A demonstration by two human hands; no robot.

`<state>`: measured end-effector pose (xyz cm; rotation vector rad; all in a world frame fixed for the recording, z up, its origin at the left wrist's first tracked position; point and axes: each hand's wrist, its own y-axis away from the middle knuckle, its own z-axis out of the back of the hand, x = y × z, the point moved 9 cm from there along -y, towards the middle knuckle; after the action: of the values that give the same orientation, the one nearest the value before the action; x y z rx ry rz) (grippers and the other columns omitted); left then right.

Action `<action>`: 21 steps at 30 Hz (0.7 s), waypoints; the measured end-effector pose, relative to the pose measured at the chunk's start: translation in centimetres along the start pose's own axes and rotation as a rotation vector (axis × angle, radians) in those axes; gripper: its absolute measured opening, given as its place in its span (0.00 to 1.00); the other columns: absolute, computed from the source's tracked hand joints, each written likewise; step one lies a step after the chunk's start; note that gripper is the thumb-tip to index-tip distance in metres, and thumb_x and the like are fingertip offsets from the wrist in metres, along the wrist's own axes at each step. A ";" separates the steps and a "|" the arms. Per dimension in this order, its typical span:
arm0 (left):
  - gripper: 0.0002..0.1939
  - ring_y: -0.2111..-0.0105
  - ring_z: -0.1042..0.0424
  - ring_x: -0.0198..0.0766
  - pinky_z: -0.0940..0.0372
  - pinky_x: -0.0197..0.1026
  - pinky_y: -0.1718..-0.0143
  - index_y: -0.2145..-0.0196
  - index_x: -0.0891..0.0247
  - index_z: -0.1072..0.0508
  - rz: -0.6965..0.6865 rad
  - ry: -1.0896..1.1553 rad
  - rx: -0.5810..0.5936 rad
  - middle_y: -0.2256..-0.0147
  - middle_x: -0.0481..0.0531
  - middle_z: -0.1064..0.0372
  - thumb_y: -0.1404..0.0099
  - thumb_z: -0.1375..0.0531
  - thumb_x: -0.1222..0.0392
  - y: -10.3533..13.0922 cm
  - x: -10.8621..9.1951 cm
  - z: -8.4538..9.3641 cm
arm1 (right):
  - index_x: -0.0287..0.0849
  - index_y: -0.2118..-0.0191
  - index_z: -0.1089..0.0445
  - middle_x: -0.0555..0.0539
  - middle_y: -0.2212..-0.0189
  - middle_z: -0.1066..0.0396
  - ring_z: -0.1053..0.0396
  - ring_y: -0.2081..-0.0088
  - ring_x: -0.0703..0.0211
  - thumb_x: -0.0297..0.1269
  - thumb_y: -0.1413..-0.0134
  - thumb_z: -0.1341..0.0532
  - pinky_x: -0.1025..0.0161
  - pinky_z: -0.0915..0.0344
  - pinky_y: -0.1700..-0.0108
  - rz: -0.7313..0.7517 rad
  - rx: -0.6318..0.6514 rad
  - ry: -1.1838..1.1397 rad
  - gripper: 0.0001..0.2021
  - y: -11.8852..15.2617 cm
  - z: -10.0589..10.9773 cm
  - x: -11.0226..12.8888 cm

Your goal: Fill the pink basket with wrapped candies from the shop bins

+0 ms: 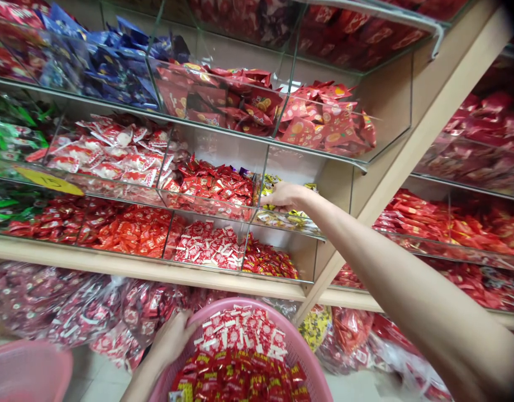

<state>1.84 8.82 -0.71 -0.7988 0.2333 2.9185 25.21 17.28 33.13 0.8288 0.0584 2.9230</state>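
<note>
My left hand (173, 338) is closed on the left rim of a pink plastic basket (318, 371). White-and-red wrapped sweets (244, 329) lie at the back of the basket, with red-and-yellow wrapped sweets (240, 374) in front of them. My right hand (287, 195) reaches into a clear-fronted shelf compartment of yellow-wrapped sweets (299, 216). Its fingers point left and down, loosely stretched over the sweets, and their tips are partly hidden. I see nothing held in that hand.
Clear-walled compartments of red sweets (215, 187), blue packets (114, 61) and larger red packets (324, 120) fill the shelves. A slanting wooden post (391, 178) stands right of my right hand. Filled plastic bags (93, 301) lie below. Another pink basket (26, 368) is at lower left.
</note>
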 end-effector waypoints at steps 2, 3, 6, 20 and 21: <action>0.16 0.63 0.27 0.42 0.42 0.35 0.66 0.69 0.61 0.33 0.001 0.004 -0.002 0.65 0.55 0.25 0.34 0.52 0.48 0.0 0.1 0.0 | 0.41 0.73 0.36 0.57 0.87 0.44 0.40 0.82 0.66 0.39 0.55 0.33 0.67 0.37 0.77 0.016 0.030 0.062 0.12 -0.1 -0.3 0.3; 0.16 0.63 0.27 0.42 0.42 0.35 0.66 0.69 0.61 0.33 0.001 0.007 -0.005 0.66 0.55 0.25 0.34 0.52 0.48 -0.1 0.1 0.0 | 0.41 0.72 0.36 0.57 0.87 0.43 0.40 0.82 0.66 0.38 0.55 0.33 0.67 0.37 0.78 0.022 0.039 0.085 0.11 -0.2 -0.3 0.5; 0.16 0.63 0.27 0.42 0.42 0.36 0.66 0.69 0.61 0.33 0.000 0.011 -0.008 0.66 0.55 0.25 0.34 0.52 0.48 -0.1 0.1 -0.1 | 0.39 0.70 0.35 0.55 0.86 0.40 0.38 0.81 0.65 0.37 0.54 0.33 0.68 0.36 0.78 0.031 0.030 0.148 0.11 -0.3 0.0 0.7; 0.17 0.63 0.27 0.41 0.43 0.35 0.67 0.69 0.61 0.33 0.001 0.001 -0.007 0.66 0.55 0.25 0.34 0.52 0.48 -0.2 0.2 -0.1 | 0.35 0.71 0.30 0.49 0.85 0.34 0.32 0.78 0.59 0.35 0.55 0.32 0.64 0.31 0.73 0.062 -0.057 0.524 0.09 1.0 1.2 2.7; 0.17 0.63 0.27 0.42 0.43 0.35 0.67 0.69 0.62 0.33 0.001 0.004 -0.006 0.66 0.55 0.25 0.34 0.52 0.48 -0.2 0.3 -0.1 | 0.35 0.71 0.30 0.49 0.85 0.34 0.32 0.77 0.59 0.36 0.55 0.33 0.64 0.31 0.72 0.066 -0.057 0.553 0.09 1.1 1.0 2.9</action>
<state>1.72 9.03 -0.99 -0.8049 0.2263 2.9204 23.21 16.49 35.56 -0.0032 -0.0106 3.1002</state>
